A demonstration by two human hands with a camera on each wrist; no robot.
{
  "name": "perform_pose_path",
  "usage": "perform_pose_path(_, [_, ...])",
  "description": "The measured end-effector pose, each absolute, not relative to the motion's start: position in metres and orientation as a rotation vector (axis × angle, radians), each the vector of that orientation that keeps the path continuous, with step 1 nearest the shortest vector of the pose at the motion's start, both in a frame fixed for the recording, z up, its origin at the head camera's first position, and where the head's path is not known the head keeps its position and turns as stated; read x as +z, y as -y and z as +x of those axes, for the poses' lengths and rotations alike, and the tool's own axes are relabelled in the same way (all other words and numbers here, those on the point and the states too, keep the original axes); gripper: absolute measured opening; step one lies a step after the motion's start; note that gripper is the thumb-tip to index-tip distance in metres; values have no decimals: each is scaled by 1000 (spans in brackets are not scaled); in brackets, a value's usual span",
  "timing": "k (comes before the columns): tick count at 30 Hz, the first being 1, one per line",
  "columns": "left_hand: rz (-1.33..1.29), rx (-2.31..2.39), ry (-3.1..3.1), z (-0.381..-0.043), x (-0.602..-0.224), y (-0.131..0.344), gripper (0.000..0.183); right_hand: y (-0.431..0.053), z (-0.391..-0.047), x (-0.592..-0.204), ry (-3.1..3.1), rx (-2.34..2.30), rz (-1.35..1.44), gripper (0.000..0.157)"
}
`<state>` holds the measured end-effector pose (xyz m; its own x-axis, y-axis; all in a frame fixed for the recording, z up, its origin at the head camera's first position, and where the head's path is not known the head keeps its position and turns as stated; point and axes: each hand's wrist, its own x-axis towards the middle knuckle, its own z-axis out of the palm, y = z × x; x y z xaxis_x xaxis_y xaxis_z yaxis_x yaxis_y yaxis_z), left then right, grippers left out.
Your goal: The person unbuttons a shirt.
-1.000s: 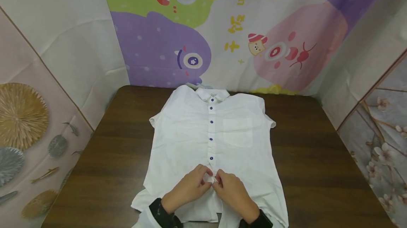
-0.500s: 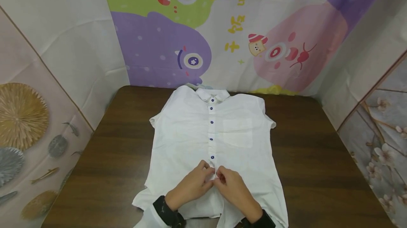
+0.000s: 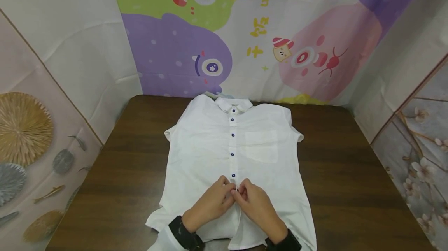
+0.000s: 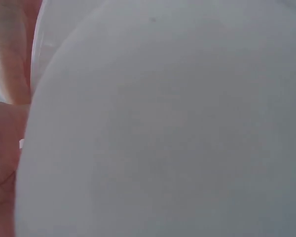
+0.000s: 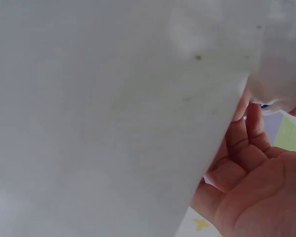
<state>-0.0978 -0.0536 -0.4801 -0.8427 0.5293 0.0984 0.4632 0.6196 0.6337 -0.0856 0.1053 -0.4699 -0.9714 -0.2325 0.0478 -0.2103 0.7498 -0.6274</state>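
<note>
A white collared shirt [image 3: 203, 153] lies front up, with a row of blue buttons [image 3: 233, 175] down its placket. At the lower placket, my left hand [image 3: 210, 202] pinches the cloth between thumb and fingers. Close against it, my right hand [image 3: 257, 206] also pinches the placket, its thumb reaching the left fingertips. The right wrist view has a blue button [image 5: 265, 105] beside the fingertips, partly covered by cloth. White cloth fills most of the left wrist view, leaving only part of the left hand [image 4: 7, 153] showing. The exact hold on button and buttonhole is hidden.
The shirt rests on a dark brown wooden table [image 3: 346, 181]. Behind stands a cartoon-print backdrop [image 3: 185, 52]. Patterned side panels [image 3: 420, 157] flank the table. Dark bands [image 3: 285, 241] circle both wrists.
My right hand has shifted slightly up and left, bringing its thumb onto the left fingertips. The right front panel's lower hem has swung left, narrowing the gap at the bottom.
</note>
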Motion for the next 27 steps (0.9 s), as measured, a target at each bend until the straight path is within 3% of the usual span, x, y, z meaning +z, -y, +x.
perform_pose_path(15, [945, 917, -2830, -98, -474, 52, 19, -105, -84, -470, -2946, -950, -489, 23])
perform_pose_path(27, [913, 944, -2814, -101, -476, 55, 15, -108, -86, -472, -3004, -1040, -563, 20])
